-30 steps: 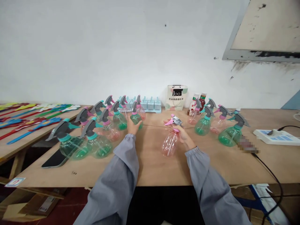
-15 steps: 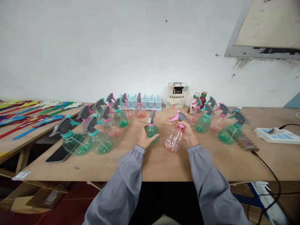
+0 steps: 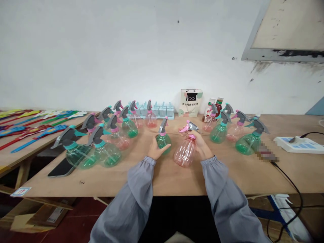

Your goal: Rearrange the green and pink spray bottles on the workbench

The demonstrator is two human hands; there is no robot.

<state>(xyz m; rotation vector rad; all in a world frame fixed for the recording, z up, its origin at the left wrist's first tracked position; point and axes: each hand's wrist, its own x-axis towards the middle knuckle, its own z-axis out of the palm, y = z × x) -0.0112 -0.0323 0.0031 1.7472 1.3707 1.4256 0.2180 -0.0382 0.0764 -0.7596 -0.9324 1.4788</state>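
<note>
My left hand (image 3: 156,148) is wrapped round a green spray bottle (image 3: 164,139), its collar pink and its trigger head grey, standing nearly upright. In my right hand (image 3: 201,145) is a clear pink spray bottle (image 3: 184,153), gripped near its neck and tilted. The pink trigger of that bottle points left, toward the green one; some of my right fingers are hidden behind it. The two held bottles are close together but apart. Several green and pink spray bottles (image 3: 107,153) stand to the left, and more spray bottles (image 3: 219,131) stand to the right.
A dark phone (image 3: 60,168) lies at the left beside the bottles. Along the wall are light-blue popsicle moulds (image 3: 162,112), a paper bag (image 3: 189,104) and sauce bottles (image 3: 219,101). A power strip (image 3: 300,145) and black cable (image 3: 288,175) are at the right. Colourful hand-shaped sticks (image 3: 37,136) cover the left table.
My right hand has lowered the pink spray bottle slightly and shifted it left. The left hand still holds the green one in about the same place.
</note>
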